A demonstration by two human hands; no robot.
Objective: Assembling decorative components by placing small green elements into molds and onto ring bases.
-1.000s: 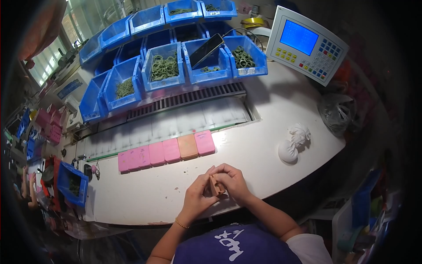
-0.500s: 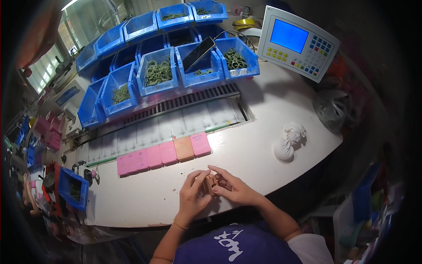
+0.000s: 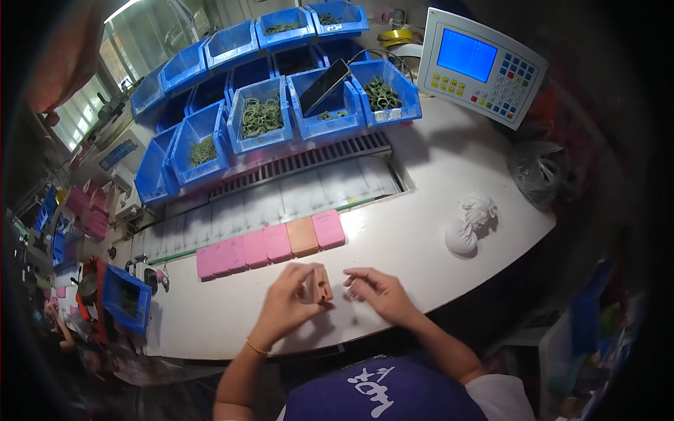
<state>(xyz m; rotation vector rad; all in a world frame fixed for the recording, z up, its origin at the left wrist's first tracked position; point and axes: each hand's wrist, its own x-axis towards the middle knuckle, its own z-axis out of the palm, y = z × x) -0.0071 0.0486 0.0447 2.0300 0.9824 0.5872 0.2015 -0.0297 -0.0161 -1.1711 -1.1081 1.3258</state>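
My left hand (image 3: 290, 298) grips a small salmon-coloured rubber mould (image 3: 321, 286) by its sides, just above the near part of the white table. The mould stands on edge, with a dark slit and notches along the side facing right. My right hand (image 3: 379, 293) is a short way to the right of it, not touching it. Its index finger is stretched toward the mould and the others are loosely bent; their tips are slightly blurred. Beyond the hands lies a row of pink moulds (image 3: 279, 243) with one orange mould (image 3: 303, 236) among them.
Blue bins (image 3: 261, 116) of green rings stand in tiers at the back, with a phone (image 3: 326, 87) leaning in one. At the right are a keypad console (image 3: 484, 67), a tied white cloth pouch (image 3: 463, 235) and a grey plastic bag (image 3: 539, 172). Another blue bin (image 3: 126, 298) is at left.
My hands have come apart. The left has moved left with the mould, turning its slit side into view; the right has let go of the mould and drawn off to the right.
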